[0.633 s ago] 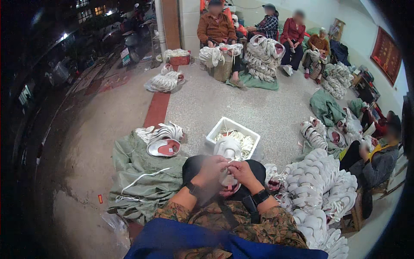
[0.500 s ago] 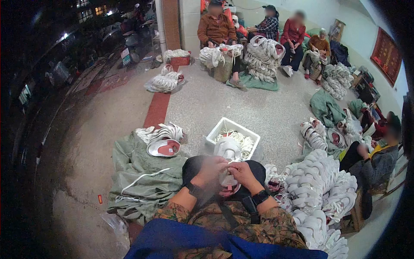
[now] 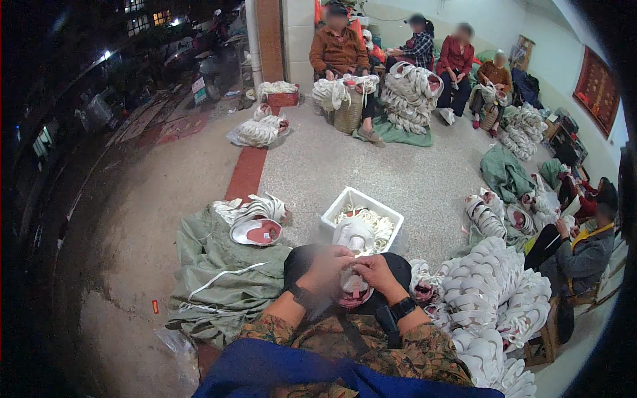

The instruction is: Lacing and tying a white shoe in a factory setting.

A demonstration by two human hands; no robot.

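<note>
A white shoe [image 3: 353,235] with a pink lining rests between my knees, toe pointing away from me. Over its lacing area my left hand [image 3: 328,264] is closed, its fingertips pressed together; it looks slightly blurred. My right hand [image 3: 375,273] pinches close beside it, near the shoe's opening. Whatever thin thing the fingertips hold is too small to make out. Just beyond the toe stands a white foam box [image 3: 326,221] with a tangle of cream-white laces [image 3: 379,229] inside.
White shoes [image 3: 474,288] are heaped at my right. On my left, more shoes [image 3: 257,229] lie on a green-grey sack [image 3: 222,285]. Several seated people work along the far wall and right side, among shoe piles [image 3: 410,99]. A red basket [image 3: 282,99] stands by the doorpost.
The whole view has shifted slightly, with the scene sitting a little lower. Both hands stay at the shoe's lacing area, their fingertips slightly repositioned.
</note>
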